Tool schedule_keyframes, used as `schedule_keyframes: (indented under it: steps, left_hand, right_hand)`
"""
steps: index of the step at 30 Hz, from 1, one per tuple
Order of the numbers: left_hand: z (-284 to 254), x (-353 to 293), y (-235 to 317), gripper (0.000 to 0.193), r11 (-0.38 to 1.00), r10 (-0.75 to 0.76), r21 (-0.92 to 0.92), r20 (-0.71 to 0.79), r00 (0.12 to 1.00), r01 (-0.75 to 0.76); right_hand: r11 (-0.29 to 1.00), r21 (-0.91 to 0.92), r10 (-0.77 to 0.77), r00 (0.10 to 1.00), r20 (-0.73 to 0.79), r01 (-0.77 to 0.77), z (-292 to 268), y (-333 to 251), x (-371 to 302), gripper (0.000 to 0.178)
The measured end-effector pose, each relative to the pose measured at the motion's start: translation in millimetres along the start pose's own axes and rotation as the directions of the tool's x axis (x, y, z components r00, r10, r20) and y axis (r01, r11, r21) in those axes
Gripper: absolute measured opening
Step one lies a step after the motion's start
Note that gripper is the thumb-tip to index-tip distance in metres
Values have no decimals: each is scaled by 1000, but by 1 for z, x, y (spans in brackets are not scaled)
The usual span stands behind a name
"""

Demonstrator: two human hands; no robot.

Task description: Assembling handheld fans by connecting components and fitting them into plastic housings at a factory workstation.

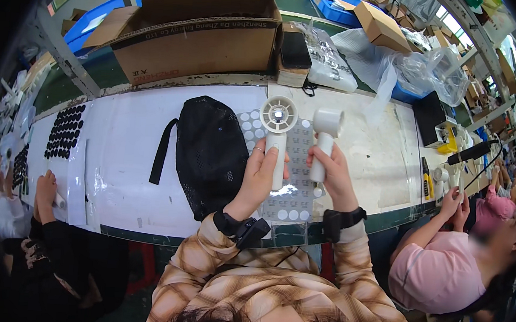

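Note:
Upright in my left hand (261, 170) is a white handheld fan (278, 116), its round spoked head facing me and my fingers closed around its handle. My right hand (334, 169) grips a second white handheld fan (328, 121) by the handle; its cylindrical head is turned sideways. Both fans are above a sheet of round stickers (299, 164), which they and my hands partly cover. Just left of my left hand lies a black mesh bag (206, 154) with a strap.
An open cardboard box (197, 49) stands at the back, beside a dark boxy object (295, 49) and clear plastic packaging (328, 58). Black round pads (65, 131) lie at left. A yellow-handled tool (427, 180) is at right. Co-workers sit on both sides.

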State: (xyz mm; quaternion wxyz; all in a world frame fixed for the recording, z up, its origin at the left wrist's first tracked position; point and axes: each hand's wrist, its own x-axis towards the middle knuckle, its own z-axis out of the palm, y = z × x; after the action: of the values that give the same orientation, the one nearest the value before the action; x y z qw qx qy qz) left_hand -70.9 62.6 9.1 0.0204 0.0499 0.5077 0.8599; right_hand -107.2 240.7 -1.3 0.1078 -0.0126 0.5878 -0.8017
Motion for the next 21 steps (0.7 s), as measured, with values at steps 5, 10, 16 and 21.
schedule_keyframes:
  steps: [5, 10, 16, 21]
  left_hand:
    - [-6, 7, 0, 24, 994, -104, -39, -97, 990, 101]
    - [-10, 13, -1, 23, 991, -128, -56, -122, 984, 122]
    - [-9, 14, -3, 24, 991, -134, -29, -103, 986, 132]
    - [-8, 13, -6, 24, 989, -147, -11, -106, 983, 147]
  right_hand:
    - [962, 270, -36, 999, 17, 30, 17, 18, 19, 39]
    - [965, 255, -60, 998, -8, 60, 14, 25, 21, 39]
    - [944, 323, -91, 995, 44, 72, 12, 22, 16, 41]
    - [921, 386, -99, 990, 106, 50, 9, 23, 14, 42]
